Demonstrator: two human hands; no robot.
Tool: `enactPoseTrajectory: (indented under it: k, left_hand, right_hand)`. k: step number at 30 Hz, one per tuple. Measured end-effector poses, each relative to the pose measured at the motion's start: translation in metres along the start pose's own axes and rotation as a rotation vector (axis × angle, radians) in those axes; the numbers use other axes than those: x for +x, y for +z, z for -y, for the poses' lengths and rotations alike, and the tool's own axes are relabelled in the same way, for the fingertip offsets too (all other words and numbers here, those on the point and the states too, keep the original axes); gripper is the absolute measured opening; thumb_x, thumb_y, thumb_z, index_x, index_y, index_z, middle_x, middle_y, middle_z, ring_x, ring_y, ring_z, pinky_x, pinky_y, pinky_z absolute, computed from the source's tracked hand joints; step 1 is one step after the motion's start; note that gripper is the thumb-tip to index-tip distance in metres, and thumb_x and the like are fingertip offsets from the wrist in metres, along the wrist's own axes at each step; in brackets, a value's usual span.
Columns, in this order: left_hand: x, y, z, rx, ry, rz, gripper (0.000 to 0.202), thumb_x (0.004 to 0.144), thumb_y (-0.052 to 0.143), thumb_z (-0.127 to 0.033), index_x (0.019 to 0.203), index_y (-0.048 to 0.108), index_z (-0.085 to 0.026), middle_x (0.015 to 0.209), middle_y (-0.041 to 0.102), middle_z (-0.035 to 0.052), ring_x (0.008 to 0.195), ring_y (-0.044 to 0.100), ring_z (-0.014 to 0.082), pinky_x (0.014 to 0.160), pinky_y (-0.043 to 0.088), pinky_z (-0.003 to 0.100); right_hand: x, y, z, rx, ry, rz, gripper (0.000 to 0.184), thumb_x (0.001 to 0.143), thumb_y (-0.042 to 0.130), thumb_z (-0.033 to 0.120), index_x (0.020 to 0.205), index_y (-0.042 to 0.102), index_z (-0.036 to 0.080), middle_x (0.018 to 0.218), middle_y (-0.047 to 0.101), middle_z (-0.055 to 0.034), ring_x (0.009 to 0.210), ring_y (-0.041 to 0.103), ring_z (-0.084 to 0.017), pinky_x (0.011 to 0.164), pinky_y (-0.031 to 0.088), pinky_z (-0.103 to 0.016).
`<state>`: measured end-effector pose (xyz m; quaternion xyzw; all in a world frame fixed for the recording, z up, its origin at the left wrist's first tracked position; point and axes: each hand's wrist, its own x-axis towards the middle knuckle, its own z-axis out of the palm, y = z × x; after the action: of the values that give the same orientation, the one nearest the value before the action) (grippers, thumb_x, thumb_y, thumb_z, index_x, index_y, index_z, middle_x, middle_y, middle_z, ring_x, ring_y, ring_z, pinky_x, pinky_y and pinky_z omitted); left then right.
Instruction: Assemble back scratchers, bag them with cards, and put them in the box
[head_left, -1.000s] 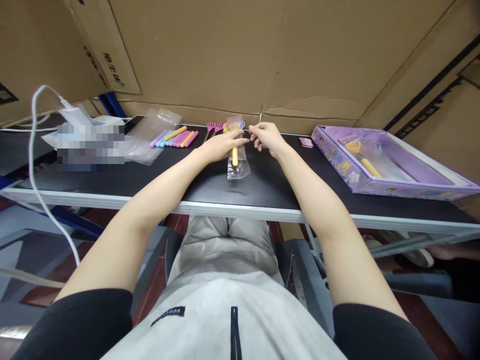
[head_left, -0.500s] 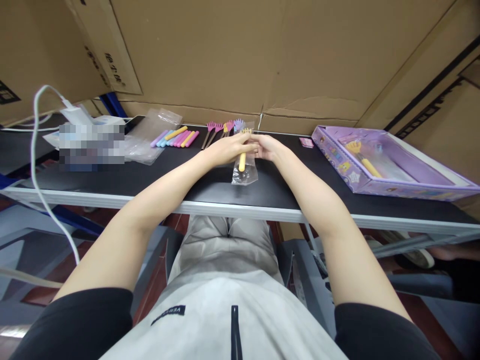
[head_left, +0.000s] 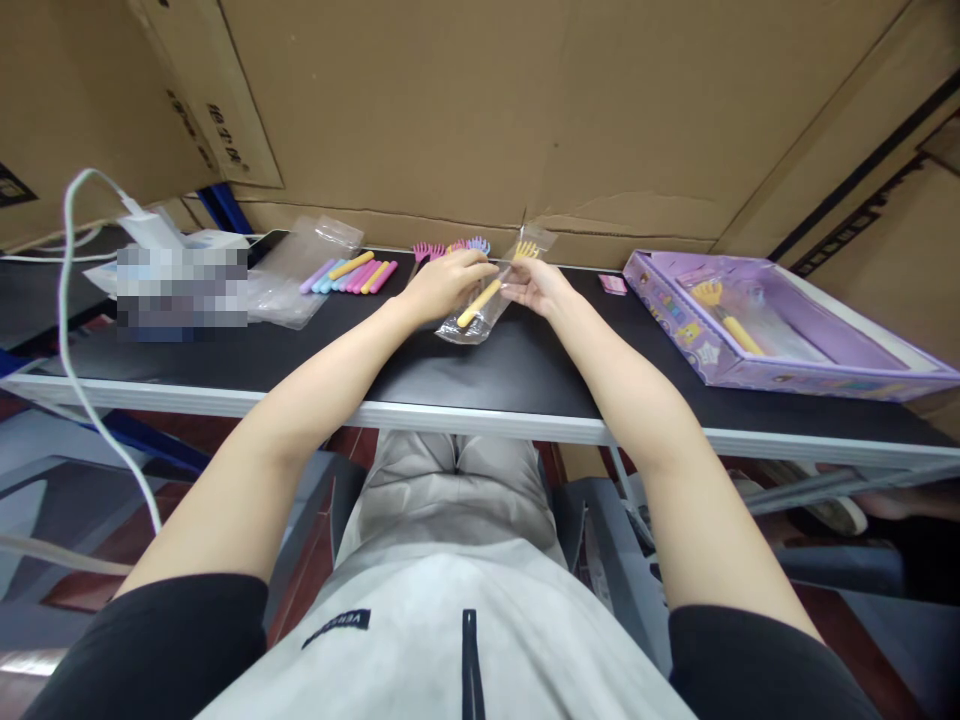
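Note:
Over the middle of the black table, a yellow back scratcher (head_left: 478, 303) lies slanted inside a clear plastic bag (head_left: 489, 322). Its claw end points up and to the right. My right hand (head_left: 538, 285) grips the bagged back scratcher near its middle, below the claw. Beside it on the left is my left hand (head_left: 450, 282), palm down with loosely curved fingers apart at the bag's edge; whether the fingertips touch the plastic is unclear. Behind my left hand stand out several pink, orange and blue back scratcher claws (head_left: 429, 251), partly hidden.
To the left lie several coloured handles (head_left: 356, 277) and a pile of clear bags (head_left: 300, 275). A white cable (head_left: 67, 300) hangs at far left. On the right are a small pink card (head_left: 613, 285) and an open purple box (head_left: 720, 372) holding a bagged yellow scratcher (head_left: 739, 332).
The bagged back scratcher has turned from nearly upright to slanted, its claw end swinging right and its handle end left. My left hand has slid slightly left, off the handle.

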<state>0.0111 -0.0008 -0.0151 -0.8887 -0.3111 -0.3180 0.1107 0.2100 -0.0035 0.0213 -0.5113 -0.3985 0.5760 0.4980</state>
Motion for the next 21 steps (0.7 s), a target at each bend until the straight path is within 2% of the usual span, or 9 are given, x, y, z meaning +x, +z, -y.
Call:
enactPoseTrajectory:
  k: [4,8,11,13,17,21]
  left_hand:
    - [-0.002,-0.012,0.01,0.024,-0.136,-0.057,0.042,0.105,0.042,-0.02,0.132,0.074,-0.017,0.13,0.072,0.0168,0.12,0.066,0.029,0.105,0.052,0.046]
    - [-0.004,-0.022,0.007,0.04,-0.167,-0.068,0.041,0.104,0.048,-0.032,0.13,0.076,-0.016,0.122,0.076,0.0158,0.114,0.069,0.0296,0.103,0.052,0.046]
    - [-0.004,-0.021,-0.001,0.02,-0.156,-0.024,0.045,0.101,0.055,-0.043,0.132,0.076,-0.017,0.12,0.078,0.0149,0.112,0.072,0.0296,0.102,0.053,0.043]
    - [-0.004,-0.018,-0.006,0.011,-0.168,0.046,0.048,0.098,0.06,-0.046,0.135,0.076,-0.019,0.12,0.08,0.0135,0.111,0.074,0.0294,0.099,0.054,0.04]
    - [-0.002,-0.013,-0.011,-0.001,-0.232,0.18,0.047,0.097,0.06,-0.035,0.14,0.074,-0.022,0.125,0.081,0.0117,0.113,0.076,0.0291,0.097,0.055,0.036]
    - [-0.002,-0.013,-0.01,-0.057,-0.251,0.164,0.047,0.096,0.055,-0.024,0.138,0.075,-0.018,0.123,0.082,0.0126,0.112,0.077,0.0275,0.101,0.055,0.035]
  right_hand:
    - [0.004,-0.003,0.0,0.053,-0.021,-0.05,0.012,0.101,0.051,0.011,0.096,0.06,0.017,0.062,0.063,0.0007,0.059,0.065,-0.014,0.063,0.061,-0.024]
    - [0.008,-0.005,-0.001,0.084,-0.027,-0.083,0.012,0.101,0.049,0.01,0.096,0.056,0.017,0.066,0.065,-0.0008,0.061,0.068,-0.015,0.062,0.061,-0.024]
    - [0.012,-0.005,-0.003,0.114,-0.034,-0.084,0.011,0.101,0.049,0.01,0.098,0.056,0.017,0.066,0.064,-0.0004,0.062,0.069,-0.015,0.063,0.062,-0.024]
    - [0.014,-0.004,-0.005,0.133,-0.034,-0.079,0.01,0.1,0.05,0.01,0.1,0.057,0.017,0.067,0.064,-0.0004,0.062,0.068,-0.014,0.064,0.063,-0.023]
    - [0.015,-0.002,-0.009,0.14,-0.034,-0.046,0.007,0.1,0.053,0.013,0.103,0.057,0.018,0.069,0.065,-0.0004,0.064,0.069,-0.015,0.067,0.065,-0.025]
    - [0.009,0.0,-0.009,0.111,-0.043,-0.027,0.01,0.101,0.05,0.012,0.099,0.056,0.019,0.072,0.066,-0.0008,0.068,0.07,-0.014,0.074,0.065,-0.025]
